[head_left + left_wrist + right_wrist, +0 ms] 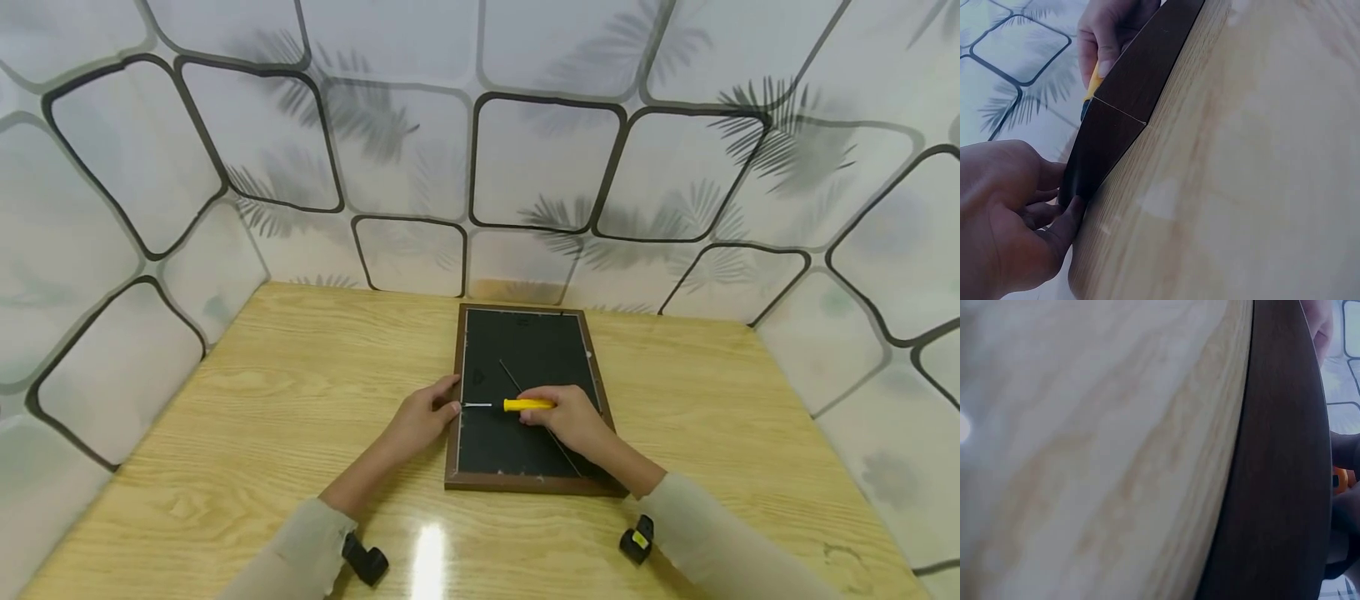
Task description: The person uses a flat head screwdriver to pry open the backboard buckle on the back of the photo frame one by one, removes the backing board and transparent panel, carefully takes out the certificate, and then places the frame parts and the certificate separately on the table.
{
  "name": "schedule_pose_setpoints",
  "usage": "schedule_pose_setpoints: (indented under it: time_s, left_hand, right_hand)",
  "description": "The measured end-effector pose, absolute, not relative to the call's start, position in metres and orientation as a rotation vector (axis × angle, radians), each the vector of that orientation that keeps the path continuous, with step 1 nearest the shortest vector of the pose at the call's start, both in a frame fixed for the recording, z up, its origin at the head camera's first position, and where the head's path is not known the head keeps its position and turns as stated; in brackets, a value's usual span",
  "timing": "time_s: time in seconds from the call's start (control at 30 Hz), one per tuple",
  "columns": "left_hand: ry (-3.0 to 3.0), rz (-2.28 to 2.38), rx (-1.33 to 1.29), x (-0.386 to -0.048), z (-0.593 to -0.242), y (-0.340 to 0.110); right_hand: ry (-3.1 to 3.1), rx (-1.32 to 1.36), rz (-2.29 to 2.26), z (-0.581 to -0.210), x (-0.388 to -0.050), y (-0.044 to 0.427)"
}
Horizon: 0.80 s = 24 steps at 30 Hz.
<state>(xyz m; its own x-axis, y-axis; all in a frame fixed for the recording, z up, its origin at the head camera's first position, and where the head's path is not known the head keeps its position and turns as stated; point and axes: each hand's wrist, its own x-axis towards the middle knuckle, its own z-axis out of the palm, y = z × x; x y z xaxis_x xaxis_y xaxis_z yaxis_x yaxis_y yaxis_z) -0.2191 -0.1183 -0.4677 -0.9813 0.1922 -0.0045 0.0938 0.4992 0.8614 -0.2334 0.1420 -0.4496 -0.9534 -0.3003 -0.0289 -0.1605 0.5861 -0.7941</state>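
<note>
We see a brown-framed panel (495, 450) on the wooden table (322, 367), toward five o'clock from the head view's centre. At its nine o'clock edge, the left hand (420, 421) grips the rim with thumb and bent fingers; the right hand (573, 418) clasps a yellow-handled screwdriver (525, 404), tip pointing to nine o'clock, just beside the left thumb.
</note>
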Motion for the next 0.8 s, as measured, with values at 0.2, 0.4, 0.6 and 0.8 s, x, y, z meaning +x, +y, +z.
schedule_pose_setpoints:
  time_s: [0.2, 0.4, 0.6, 0.8]
  left_hand:
    - [2.624, 1.509, 0.246, -0.2184, -0.467, -0.1195]
    - [2.61, 1.517, 0.255, -0.2185, -0.4665, -0.1192]
    - [2.597, 1.512, 0.247, -0.2177, -0.4651, -0.1186]
    - [2.601, 1.508, 0.235, -0.2183, -0.4661, -0.1192]
  right_hand:
    - [2.623, -0.337, -1.339, -0.4504, -0.2323, 0.1388]
    - [2.559, -0.321, -1.417, -0.4516, -0.2345, 0.1401]
    - [2.554, -0.3, -1.414, -0.4508, -0.2348, 0.14]
    - [2.604, -0.232, -1.405, -0.4509, -0.2308, 0.1345]
